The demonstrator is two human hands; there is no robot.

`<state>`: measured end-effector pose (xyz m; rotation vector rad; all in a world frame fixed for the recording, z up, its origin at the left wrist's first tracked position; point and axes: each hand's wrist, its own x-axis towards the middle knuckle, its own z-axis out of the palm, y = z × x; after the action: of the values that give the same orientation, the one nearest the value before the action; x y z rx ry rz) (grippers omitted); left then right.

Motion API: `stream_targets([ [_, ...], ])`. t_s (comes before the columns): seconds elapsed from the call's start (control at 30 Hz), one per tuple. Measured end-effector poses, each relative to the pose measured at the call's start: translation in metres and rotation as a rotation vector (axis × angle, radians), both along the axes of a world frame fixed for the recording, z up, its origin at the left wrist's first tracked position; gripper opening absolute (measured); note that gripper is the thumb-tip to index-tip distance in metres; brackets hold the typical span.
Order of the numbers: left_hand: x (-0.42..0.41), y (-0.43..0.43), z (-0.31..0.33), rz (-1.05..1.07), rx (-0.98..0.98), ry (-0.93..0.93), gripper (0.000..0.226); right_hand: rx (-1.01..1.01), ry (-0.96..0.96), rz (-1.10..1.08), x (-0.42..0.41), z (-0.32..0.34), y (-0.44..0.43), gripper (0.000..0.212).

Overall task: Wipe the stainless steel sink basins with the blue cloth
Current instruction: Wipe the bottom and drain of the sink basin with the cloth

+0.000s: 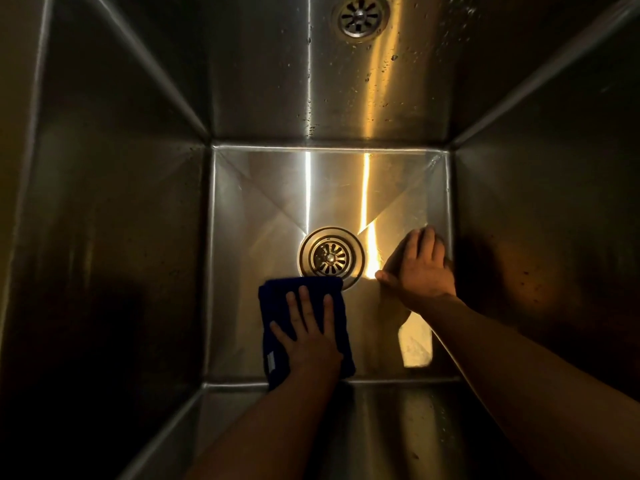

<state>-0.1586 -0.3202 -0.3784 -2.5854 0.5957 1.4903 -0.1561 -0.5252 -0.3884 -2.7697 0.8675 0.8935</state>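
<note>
Left hand [306, 337] flat, fingers spread, pressing blue cloth [277, 299] onto sink basin [259, 202] floor at near edge, touching drain [330, 258]. Right hand [419, 268] open, empty, at floor's right edge. Far-wall droplets [381, 64] remain; floor possibly part-wiped. Both arms reach steeply down.

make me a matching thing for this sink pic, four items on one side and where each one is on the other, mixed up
Column one
1. blue cloth
2. left hand
3. right hand
4. drain

Column two
a. in the middle of the sink floor
b. pressed flat on top of the cloth
c. spread on the floor at the drain's near edge
d. bare on the floor beside the right wall

Pairs: 1-c, 2-b, 3-d, 4-a
</note>
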Motion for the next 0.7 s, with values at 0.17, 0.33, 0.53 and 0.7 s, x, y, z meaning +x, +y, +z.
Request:
stream_targets([
  [0.17, -0.005, 0.001, 0.008, 0.030, -0.095, -0.085, 0.092, 0.024, -0.071, -0.051, 0.010, 0.016, 0.016, 0.088],
  [0.33, 0.050, 0.029, 0.029, 0.271, -0.402, -0.486, 0.052, 0.117, -0.401, 0.198, 0.010, 0.039, 0.071, 0.068],
  [0.53, 0.127, 0.061, 0.001, 0.189, -0.371, -0.685, 0.070, 0.367, -0.267, 0.684, -0.003, 0.029, 0.138, 0.077],
  [0.7, 0.150, 0.064, -0.033, -0.047, -0.283, -0.485, 0.068, 0.391, -0.040, 0.800, -0.010, 0.002, 0.150, 0.080],
])
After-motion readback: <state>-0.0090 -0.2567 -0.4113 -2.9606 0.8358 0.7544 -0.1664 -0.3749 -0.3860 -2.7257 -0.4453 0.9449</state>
